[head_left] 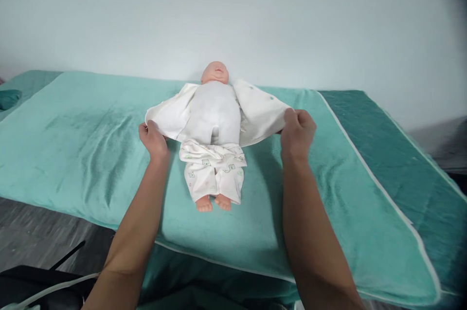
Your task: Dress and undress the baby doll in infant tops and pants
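Note:
A baby doll (215,72) lies on its back on the bed, head toward the wall and feet toward me. Its white cloth torso (213,105) is bare between the two spread front panels of a white baby shirt (260,113). My left hand (153,139) pinches the lower corner of the left panel. The right panel's corner is gripped by my right hand (297,132), which holds it out to the side. Small snaps show along that panel's upper edge. White printed pants (215,166) are bunched around the doll's legs, with both feet sticking out below.
A light green velvety cover (91,154) with pale piping lies over the bed. Darker green cloth (397,154) shows at the right. Behind stands a plain pale wall (233,13). At the lower left are a black object (40,283) and a pale cable (58,284).

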The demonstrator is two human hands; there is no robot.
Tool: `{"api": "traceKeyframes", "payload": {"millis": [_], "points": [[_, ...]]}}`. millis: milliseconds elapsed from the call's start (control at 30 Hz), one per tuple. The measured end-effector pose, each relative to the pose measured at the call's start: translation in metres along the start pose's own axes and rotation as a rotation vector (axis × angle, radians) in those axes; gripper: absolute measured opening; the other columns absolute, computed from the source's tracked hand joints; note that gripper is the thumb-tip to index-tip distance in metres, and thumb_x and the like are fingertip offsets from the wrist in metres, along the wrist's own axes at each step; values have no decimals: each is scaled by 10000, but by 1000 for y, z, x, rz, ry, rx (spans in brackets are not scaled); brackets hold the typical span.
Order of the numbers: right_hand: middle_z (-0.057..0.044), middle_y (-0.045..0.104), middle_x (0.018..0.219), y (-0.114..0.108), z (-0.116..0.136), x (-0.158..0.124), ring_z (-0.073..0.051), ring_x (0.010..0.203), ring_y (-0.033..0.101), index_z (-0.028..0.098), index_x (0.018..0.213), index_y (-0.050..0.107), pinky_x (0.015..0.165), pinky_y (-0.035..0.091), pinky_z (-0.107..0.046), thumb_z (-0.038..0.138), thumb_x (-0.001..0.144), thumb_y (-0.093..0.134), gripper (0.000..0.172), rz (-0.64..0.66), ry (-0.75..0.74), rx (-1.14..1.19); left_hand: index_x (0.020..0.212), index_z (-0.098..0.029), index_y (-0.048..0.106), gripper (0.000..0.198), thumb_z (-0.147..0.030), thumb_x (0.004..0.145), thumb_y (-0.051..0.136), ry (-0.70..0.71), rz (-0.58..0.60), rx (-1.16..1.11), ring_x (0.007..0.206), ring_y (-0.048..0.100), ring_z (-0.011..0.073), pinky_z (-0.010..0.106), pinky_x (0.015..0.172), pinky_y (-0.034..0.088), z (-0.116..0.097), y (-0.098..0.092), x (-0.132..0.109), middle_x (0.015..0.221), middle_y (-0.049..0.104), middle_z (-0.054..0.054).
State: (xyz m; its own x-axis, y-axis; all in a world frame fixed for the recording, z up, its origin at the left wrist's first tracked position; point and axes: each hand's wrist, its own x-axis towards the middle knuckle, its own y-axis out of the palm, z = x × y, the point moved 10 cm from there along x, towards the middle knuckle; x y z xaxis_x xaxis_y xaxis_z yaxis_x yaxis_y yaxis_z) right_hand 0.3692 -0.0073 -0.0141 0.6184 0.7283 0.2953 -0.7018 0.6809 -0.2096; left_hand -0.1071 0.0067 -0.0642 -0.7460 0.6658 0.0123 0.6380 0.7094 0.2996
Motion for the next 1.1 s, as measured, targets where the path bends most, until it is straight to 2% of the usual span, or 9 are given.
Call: {"api": "traceKeyframes", "payload": {"millis": [133, 200, 300, 367, 467, 533, 633, 867, 1100], "points": [[17, 496, 602, -33, -48, 12, -196, 630, 492, 240, 662, 533, 704, 439, -355, 261, 769, 612, 135, 66, 157, -551, 1018, -221, 473, 156, -209, 876, 536, 35, -6, 156, 556, 440, 79, 227, 556, 369, 0, -9, 6, 764, 472, -67], [-12, 562, 732, -32, -49, 9, -207, 693, 507, 234, 760, 570, 759, 458, -376, 204, 702, 637, 93, 71, 110, -647, 1035, -215, 481, 218, -150, 838, 550, 122, 2, 248, 655, 493, 97, 258, 670, 436, -7, -10, 5, 825, 498, -46], [-79, 623, 1015, -8, -18, -5, -205, 814, 560, 215, 900, 601, 845, 483, -389, 135, 665, 597, 248, 64, -127, -486, 1062, -206, 527, 352, -61, 747, 589, 379, -16, 391, 907, 549, 138, 306, 894, 448, -33, -9, -9, 968, 538, 2], [-74, 631, 1034, 15, 3, -21, -191, 829, 582, 211, 913, 621, 842, 492, -370, 159, 721, 587, 202, 152, -216, -260, 1050, -208, 581, 331, -72, 749, 604, 493, 32, 414, 1019, 559, 160, 314, 942, 434, -46, -3, -22, 1056, 578, 27], [-17, 636, 859, 59, 25, -54, -169, 781, 584, 219, 867, 648, 781, 487, -329, 296, 840, 640, 82, 527, -189, 57, 959, -212, 667, 128, -229, 832, 658, 298, 387, 325, 832, 593, 153, 297, 792, 462, -30, 25, -37, 900, 624, 4], [2, 622, 788, 79, 39, -81, -159, 760, 565, 217, 814, 655, 759, 473, -313, 377, 849, 712, 174, 796, -191, 149, 882, -203, 711, 135, -324, 825, 729, 113, 667, 286, 700, 557, 135, 277, 682, 435, -15, 45, -55, 782, 613, -10], [2, 616, 807, 81, 52, -99, -160, 785, 559, 215, 787, 657, 762, 470, -311, 436, 793, 817, 273, 962, -214, 190, 803, -193, 755, 168, -353, 786, 800, 56, 901, 297, 718, 557, 133, 267, 659, 408, -13, 55, -76, 796, 650, 7], [-38, 646, 1008, 77, 63, -107, -203, 905, 596, 253, 952, 699, 837, 508, -359, 439, 763, 863, 311, 1055, -334, 141, 785, -195, 776, 262, -448, 847, 752, 52, 908, 352, 711, 553, 151, 283, 662, 410, -14, 48, -78, 761, 660, 13], [-26, 671, 874, 75, 64, -99, -178, 814, 598, 237, 850, 718, 730, 456, -325, 367, 912, 696, 146, 797, -382, 105, 762, -189, 707, 180, -348, 805, 780, 104, 979, 361, 735, 535, 134, 266, 679, 401, -18, 51, -86, 806, 616, 3]]}}
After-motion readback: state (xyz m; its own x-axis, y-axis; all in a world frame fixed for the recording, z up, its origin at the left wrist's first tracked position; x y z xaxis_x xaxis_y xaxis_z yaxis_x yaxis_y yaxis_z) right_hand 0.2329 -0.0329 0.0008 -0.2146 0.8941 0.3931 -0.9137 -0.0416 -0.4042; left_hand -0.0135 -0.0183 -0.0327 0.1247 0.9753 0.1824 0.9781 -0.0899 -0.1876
